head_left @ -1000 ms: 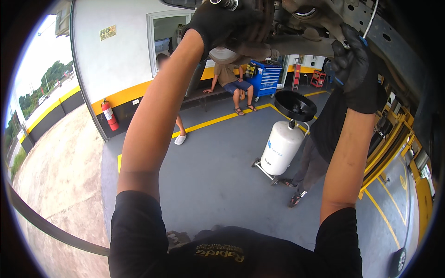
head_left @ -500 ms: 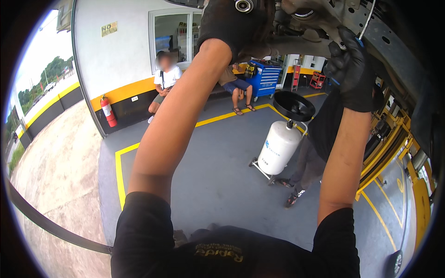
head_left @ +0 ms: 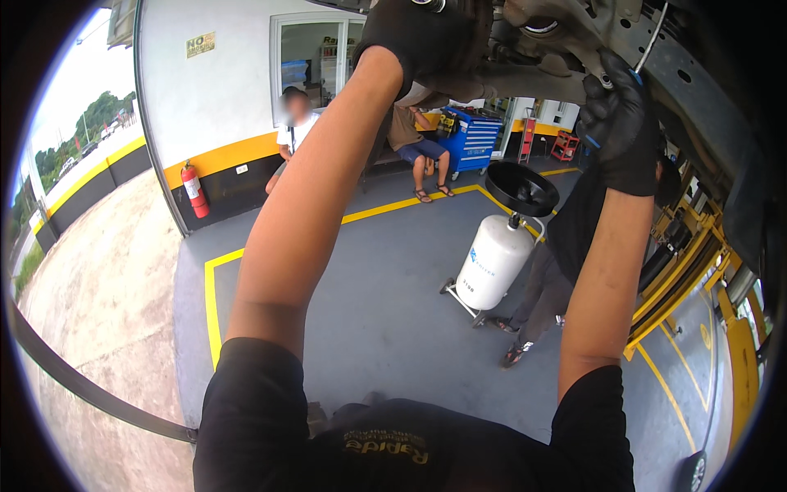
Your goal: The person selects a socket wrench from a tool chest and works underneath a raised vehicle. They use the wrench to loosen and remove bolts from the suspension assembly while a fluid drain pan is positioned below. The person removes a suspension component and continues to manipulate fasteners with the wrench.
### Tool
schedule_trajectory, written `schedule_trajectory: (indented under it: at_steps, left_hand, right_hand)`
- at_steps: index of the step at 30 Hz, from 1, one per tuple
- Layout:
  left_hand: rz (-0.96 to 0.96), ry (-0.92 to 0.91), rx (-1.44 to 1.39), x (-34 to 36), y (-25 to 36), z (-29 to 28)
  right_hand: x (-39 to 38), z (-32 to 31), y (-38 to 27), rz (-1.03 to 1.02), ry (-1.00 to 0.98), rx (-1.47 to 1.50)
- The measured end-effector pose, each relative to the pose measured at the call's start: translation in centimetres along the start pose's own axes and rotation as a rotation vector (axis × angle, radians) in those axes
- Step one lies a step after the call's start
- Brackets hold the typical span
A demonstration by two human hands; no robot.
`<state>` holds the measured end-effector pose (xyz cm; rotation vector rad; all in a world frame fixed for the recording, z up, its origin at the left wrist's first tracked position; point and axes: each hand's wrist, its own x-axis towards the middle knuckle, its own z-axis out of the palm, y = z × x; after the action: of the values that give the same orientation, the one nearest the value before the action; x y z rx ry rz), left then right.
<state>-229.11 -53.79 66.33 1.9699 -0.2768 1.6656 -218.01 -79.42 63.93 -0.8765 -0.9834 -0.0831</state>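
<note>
Both my hands wear black gloves and are raised to the underside of a lifted vehicle (head_left: pixel 566 82). My left hand (head_left: pixel 422 39) is at the top edge, against dark undercarriage parts. A round metal piece (head_left: pixel 429 4) shows beside it, cut off by the picture edge; the left fingers cannot be made out. Further right, my right hand (head_left: pixel 619 123) is closed around a blue-handled tool with a long, thin metal shaft (head_left: pixel 653 37), perhaps a screwdriver. The shaft points up past a metal plate with holes. Near the right fingertips is a small round metal end (head_left: pixel 607 81).
A white wheeled oil drainer (head_left: pixel 494 262) with a black pan (head_left: pixel 522 187) stands ahead, beside a person in dark clothes (head_left: pixel 566 238). Two people sit by the wall near a blue tool cabinet (head_left: pixel 473 141). A yellow lift frame (head_left: pixel 680 287) is on the right, a fire extinguisher (head_left: pixel 194 190) left.
My left hand and the round metal piece beside it sit slightly higher in the picture. The right hand keeps its grip, nearly unmoved. My left forearm now covers more of one seated person.
</note>
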Motion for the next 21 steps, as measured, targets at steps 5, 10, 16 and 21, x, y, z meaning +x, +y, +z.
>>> schedule_trajectory:
  at_steps: [5,10,16,21]
  left_hand:
    - [0.030,-0.140,-0.002,1.2,-1.0,-0.9]
    - [-0.080,-0.231,-0.259,0.8,-0.9,-1.2]
    - [-0.373,-0.236,-0.401,2.1,0.4,-2.1]
    - [-0.318,-0.236,-0.414,3.8,0.5,-2.0]
  right_hand:
    - [-0.4,0.0,1.0,0.004,-0.039,0.021]
    - [-0.2,-0.2,0.5,0.024,-0.055,0.022]
    - [-0.2,0.1,0.0,0.038,-0.007,-0.030]
    - [0.3,-0.2,0.1,-0.006,0.064,-0.056]
